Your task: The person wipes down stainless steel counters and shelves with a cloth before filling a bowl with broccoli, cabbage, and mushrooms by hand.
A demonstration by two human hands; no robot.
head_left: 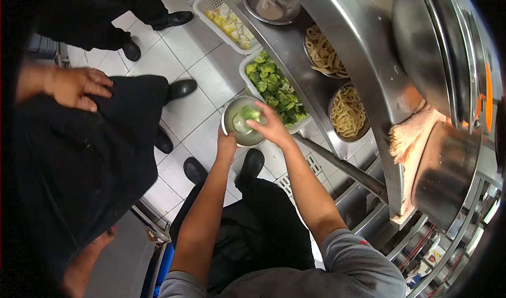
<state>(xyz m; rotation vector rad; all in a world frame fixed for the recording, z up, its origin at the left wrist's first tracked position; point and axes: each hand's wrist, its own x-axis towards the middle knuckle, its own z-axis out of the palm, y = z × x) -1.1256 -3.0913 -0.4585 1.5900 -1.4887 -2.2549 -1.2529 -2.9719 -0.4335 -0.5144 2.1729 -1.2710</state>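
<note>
A round metal bowl hangs over the floor in front of me, tilted a little. My left hand is closed on its near left rim, the thumb on the edge. Over the right side of the bowl is my right hand, thumb and fingers around a green broccoli piece; motion blurs the piece and the pale contents below it. Just beyond the bowl stands a white basket filled with broccoli florets.
Another basket holds yellow and white cut vegetables. On the steel counter sit a metal bowl and two bowls of noodles. A pot stands at right. Another person's hand and dark apron are close on my left.
</note>
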